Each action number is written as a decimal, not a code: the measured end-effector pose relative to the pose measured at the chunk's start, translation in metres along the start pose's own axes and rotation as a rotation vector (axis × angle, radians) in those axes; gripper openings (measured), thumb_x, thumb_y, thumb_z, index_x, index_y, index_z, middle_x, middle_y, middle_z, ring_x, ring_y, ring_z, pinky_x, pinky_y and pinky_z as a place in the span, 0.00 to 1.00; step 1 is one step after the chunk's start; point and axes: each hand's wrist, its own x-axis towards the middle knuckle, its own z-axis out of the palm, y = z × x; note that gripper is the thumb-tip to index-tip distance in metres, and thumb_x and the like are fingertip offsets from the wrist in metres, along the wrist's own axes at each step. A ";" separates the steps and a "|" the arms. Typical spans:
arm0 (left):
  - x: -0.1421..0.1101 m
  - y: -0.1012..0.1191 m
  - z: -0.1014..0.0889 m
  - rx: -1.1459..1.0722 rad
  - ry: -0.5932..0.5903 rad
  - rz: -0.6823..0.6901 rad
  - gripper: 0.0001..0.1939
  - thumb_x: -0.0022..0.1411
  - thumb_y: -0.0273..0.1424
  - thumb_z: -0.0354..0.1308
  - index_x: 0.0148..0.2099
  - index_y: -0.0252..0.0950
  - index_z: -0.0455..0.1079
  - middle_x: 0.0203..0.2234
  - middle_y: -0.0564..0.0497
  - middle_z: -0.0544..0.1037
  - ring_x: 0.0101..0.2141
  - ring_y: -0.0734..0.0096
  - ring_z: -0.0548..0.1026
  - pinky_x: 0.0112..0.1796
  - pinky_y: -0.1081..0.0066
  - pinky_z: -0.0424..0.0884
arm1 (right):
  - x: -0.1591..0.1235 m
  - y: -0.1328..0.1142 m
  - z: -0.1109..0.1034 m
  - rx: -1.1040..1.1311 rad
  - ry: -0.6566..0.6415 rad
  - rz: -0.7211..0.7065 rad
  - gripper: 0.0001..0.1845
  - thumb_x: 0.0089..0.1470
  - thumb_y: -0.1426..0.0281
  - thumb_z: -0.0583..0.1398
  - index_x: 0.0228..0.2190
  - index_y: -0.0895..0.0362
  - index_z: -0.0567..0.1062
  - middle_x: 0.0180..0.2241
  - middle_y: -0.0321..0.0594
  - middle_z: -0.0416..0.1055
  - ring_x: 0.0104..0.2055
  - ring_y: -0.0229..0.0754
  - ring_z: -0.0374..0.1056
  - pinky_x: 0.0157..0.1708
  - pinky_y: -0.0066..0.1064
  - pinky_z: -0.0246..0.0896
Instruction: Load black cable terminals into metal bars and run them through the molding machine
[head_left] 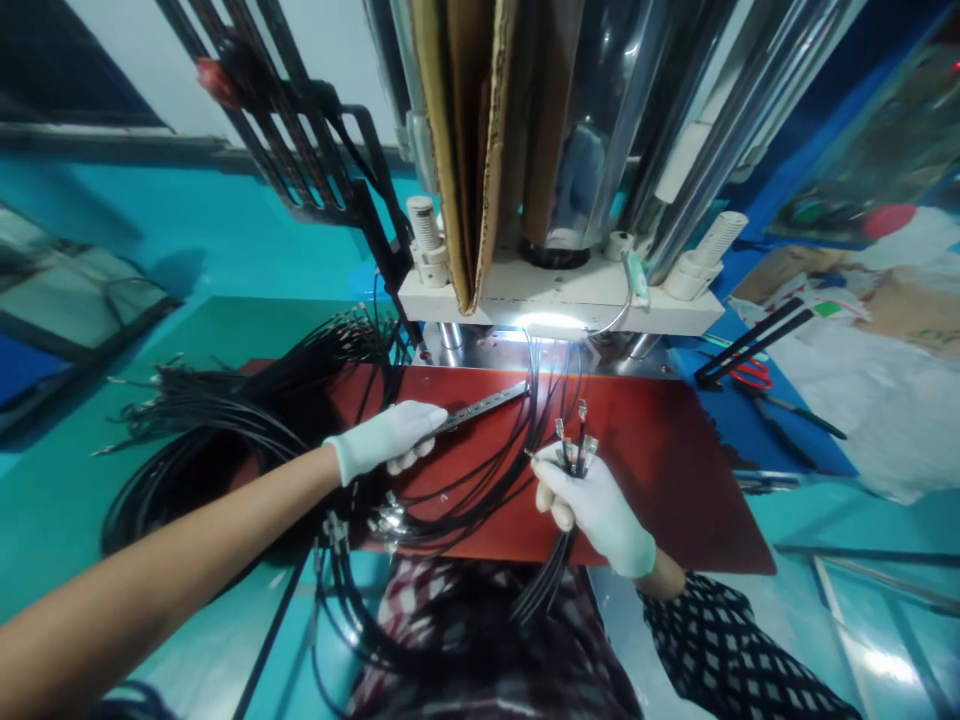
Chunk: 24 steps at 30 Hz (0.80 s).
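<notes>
My left hand [401,435], in a white glove, is closed around one end of a narrow slotted metal strip [487,403]. The strip points right and away from me, its far end by thin black cables [534,400] that run out of the machine's lit gap. In its own white glove, my right hand [589,500] grips a bunch of black cables with metal terminals [570,445] sticking up above the fingers. The tails of this bunch [551,580] hang below the hand over the front edge of the red board [645,450].
Behind the board stands a press with a white plate [555,295] and folded cardboard [472,160]. A large pile of black cables [225,430] lies at left. More cables [352,570] hang over the front edge. Red-handled scissors [750,372] and plastic bags [862,400] are at right.
</notes>
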 end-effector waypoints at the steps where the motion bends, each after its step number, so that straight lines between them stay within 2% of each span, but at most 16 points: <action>1: 0.001 0.002 -0.001 -0.067 -0.052 -0.033 0.30 0.62 0.58 0.48 0.40 0.33 0.68 0.19 0.53 0.71 0.13 0.74 0.65 0.14 0.75 0.60 | 0.001 -0.002 0.001 -0.011 -0.005 0.011 0.17 0.57 0.57 0.61 0.33 0.59 0.72 0.19 0.34 0.72 0.13 0.28 0.57 0.13 0.20 0.48; 4: 0.014 0.006 0.001 -0.267 -0.194 -0.166 0.32 0.60 0.58 0.52 0.39 0.29 0.70 0.22 0.44 0.78 0.14 0.71 0.69 0.15 0.72 0.63 | 0.002 -0.006 0.003 -0.009 -0.030 0.057 0.18 0.57 0.56 0.61 0.33 0.60 0.72 0.20 0.37 0.73 0.14 0.30 0.60 0.15 0.21 0.52; 6: 0.024 0.006 0.006 -0.373 -0.238 -0.217 0.31 0.59 0.57 0.55 0.37 0.29 0.70 0.23 0.43 0.78 0.13 0.71 0.69 0.14 0.72 0.63 | 0.003 -0.008 0.005 -0.017 -0.051 0.075 0.17 0.57 0.57 0.61 0.31 0.60 0.72 0.20 0.37 0.73 0.15 0.30 0.61 0.16 0.21 0.54; 10: 0.034 0.003 0.015 -0.500 -0.292 -0.119 0.30 0.53 0.56 0.62 0.34 0.30 0.69 0.18 0.51 0.73 0.11 0.73 0.67 0.11 0.74 0.60 | 0.005 -0.010 0.006 -0.092 -0.102 0.043 0.16 0.59 0.58 0.59 0.29 0.59 0.71 0.19 0.34 0.72 0.14 0.28 0.59 0.16 0.21 0.51; 15: 0.027 0.003 0.016 -0.545 -0.352 -0.037 0.29 0.54 0.53 0.63 0.42 0.30 0.71 0.17 0.55 0.68 0.10 0.76 0.63 0.09 0.76 0.57 | 0.008 -0.010 0.010 -0.122 -0.089 0.048 0.13 0.57 0.61 0.61 0.30 0.58 0.72 0.19 0.34 0.73 0.14 0.29 0.60 0.16 0.21 0.54; 17: 0.018 0.001 0.016 -0.555 -0.329 -0.004 0.26 0.56 0.51 0.63 0.41 0.30 0.70 0.18 0.55 0.69 0.11 0.77 0.64 0.10 0.77 0.57 | 0.009 -0.008 0.009 -0.132 -0.097 0.065 0.12 0.56 0.61 0.62 0.31 0.58 0.73 0.19 0.34 0.73 0.15 0.31 0.63 0.16 0.21 0.57; 21: -0.012 -0.006 0.014 -0.520 -0.176 0.062 0.21 0.65 0.48 0.55 0.36 0.33 0.66 0.18 0.54 0.68 0.12 0.80 0.62 0.13 0.79 0.52 | 0.007 -0.007 0.006 -0.167 -0.096 0.021 0.14 0.57 0.60 0.62 0.30 0.59 0.75 0.22 0.36 0.75 0.20 0.33 0.69 0.21 0.22 0.63; 24: -0.032 -0.006 0.018 -0.472 -0.097 0.140 0.21 0.70 0.47 0.49 0.36 0.34 0.64 0.15 0.55 0.65 0.13 0.81 0.60 0.15 0.78 0.49 | 0.008 -0.012 0.014 -0.094 -0.171 0.017 0.15 0.56 0.60 0.61 0.26 0.59 0.74 0.21 0.37 0.74 0.19 0.32 0.67 0.21 0.22 0.62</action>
